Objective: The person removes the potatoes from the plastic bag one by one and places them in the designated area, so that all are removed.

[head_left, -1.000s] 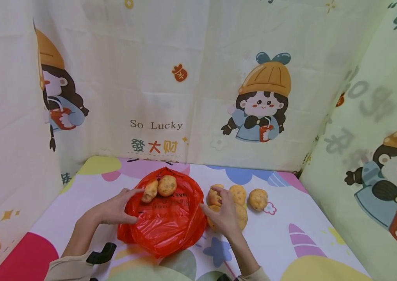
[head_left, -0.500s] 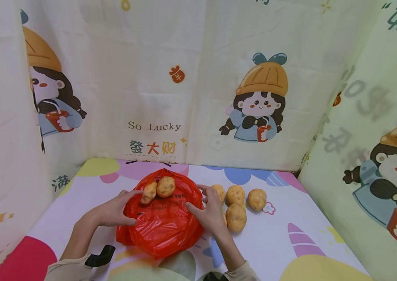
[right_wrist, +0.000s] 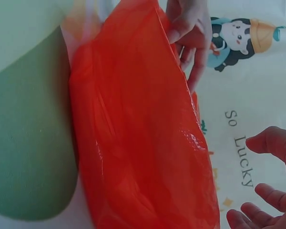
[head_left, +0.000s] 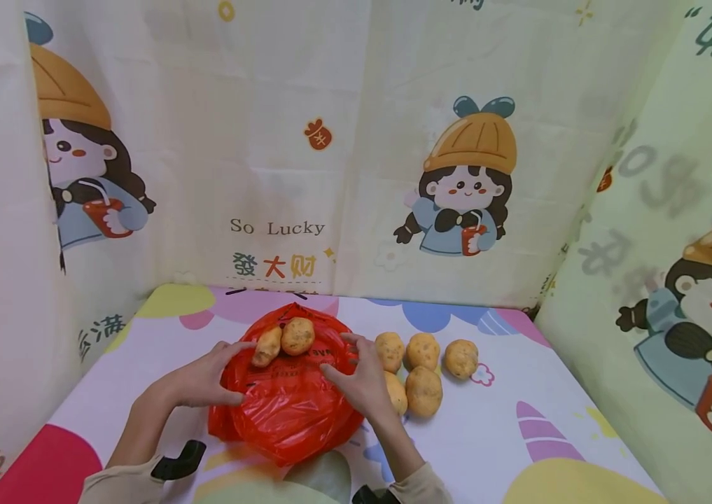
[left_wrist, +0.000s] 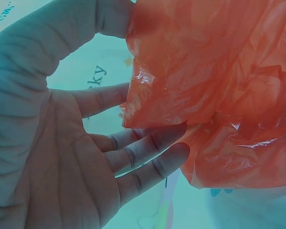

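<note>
A crinkled red plastic bag (head_left: 295, 413) with dark print lies on the table, its rim spread wide. Two potatoes show on the red plastic toward its far side: a long knobbly potato (head_left: 267, 347) and a rounder potato (head_left: 297, 337) beside it. My left hand (head_left: 204, 374) is at the bag's left rim, thumb and fingers spread apart; in the left wrist view the fingertips overlap the plastic edge. Over the bag's right side, my right hand (head_left: 363, 374) has its thumb and fingers apart with nothing between them. The right wrist view shows that hand (right_wrist: 271, 186) beyond the rim.
Several loose potatoes (head_left: 423, 392) sit in a cluster on the table just right of my right hand, with one potato (head_left: 461, 359) at the cluster's right end. The patterned tabletop (head_left: 488, 427) is bordered by printed cloth (head_left: 356, 175) behind and on both sides.
My right hand has moved left from above the loose potatoes to over the bag's right side, uncovering those potatoes. My left hand stays at the bag's left rim.
</note>
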Demonstrator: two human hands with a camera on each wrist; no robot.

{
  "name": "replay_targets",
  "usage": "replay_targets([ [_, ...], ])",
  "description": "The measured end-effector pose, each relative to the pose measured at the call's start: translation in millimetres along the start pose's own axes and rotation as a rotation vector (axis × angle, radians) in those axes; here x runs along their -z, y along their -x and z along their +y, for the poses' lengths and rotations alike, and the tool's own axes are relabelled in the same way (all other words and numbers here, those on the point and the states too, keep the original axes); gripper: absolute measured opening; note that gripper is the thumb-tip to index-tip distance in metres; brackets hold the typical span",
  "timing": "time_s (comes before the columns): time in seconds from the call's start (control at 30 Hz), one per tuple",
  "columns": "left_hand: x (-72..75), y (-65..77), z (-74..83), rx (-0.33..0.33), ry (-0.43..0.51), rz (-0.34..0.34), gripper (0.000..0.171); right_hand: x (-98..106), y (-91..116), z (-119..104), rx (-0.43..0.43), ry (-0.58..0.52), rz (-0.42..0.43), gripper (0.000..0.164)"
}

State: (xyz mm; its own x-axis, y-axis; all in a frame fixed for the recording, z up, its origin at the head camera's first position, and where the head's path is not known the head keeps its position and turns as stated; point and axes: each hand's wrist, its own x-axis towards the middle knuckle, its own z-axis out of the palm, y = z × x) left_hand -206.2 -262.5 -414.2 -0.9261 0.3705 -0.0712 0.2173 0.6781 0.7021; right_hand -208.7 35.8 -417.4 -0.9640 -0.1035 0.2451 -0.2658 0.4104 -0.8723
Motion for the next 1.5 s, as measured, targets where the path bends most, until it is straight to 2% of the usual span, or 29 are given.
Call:
replay_targets([
  [0.67,-0.7,-0.7,-1.1,0.000,-0.019,0.005,0.095,-16,-11,7,-0.012,-0.005,-0.042,0.064],
  [0.97,-1.6,0.4,-0.8,0.001,-0.005,0.006,0.096,-25,-20,5,-0.040,-0.060,-0.106,0.066],
  [1.23,-2.6,0.4,-2.7,0.013,0.015,-0.001,0.097,-32,-27,-1,-0.060,0.053,-0.123,0.071],
  [1.5,-0.9,1.7,-1.4,0.004,0.009,0.002,0.097,-39,-35,-7,-0.103,0.102,-0.155,0.074],
])
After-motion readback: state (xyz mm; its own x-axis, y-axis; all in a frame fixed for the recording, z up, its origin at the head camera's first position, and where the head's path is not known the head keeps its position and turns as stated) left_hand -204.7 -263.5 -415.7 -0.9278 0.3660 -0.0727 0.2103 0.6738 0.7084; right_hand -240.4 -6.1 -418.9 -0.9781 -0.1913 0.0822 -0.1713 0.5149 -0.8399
